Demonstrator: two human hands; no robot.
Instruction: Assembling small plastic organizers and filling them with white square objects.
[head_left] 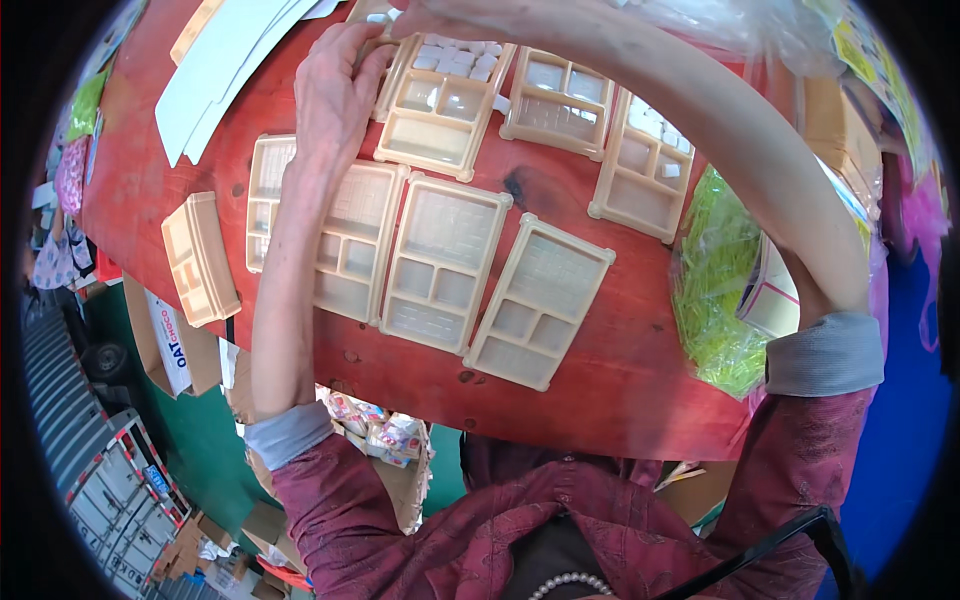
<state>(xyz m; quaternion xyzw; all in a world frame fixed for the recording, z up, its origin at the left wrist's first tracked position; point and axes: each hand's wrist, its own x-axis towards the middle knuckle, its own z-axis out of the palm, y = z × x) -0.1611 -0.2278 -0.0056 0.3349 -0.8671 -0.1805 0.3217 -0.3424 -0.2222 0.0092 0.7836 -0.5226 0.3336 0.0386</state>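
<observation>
Several beige plastic compartment trays lie on a red table [620, 380]. My left hand [335, 90] reaches forward and lies on the left rim of a far tray [440, 110], fingers curled over its edge. That tray's top compartment holds small white pieces [455, 58]. My right arm arcs in from the right and over the far trays. My right hand [425, 14] is at the top edge, just above the white pieces, and is partly cut off. Three trays [445, 265] [540, 300] [350, 240] lie side by side nearer to me.
More trays [557, 100] [645, 165] lie at the far right, and a stack of trays [200, 258] sits at the table's left edge. A clear bag of thin green sticks [715, 280] lies at the right, white card sheets [220, 70] at the far left. Cardboard boxes [170, 340] stand below.
</observation>
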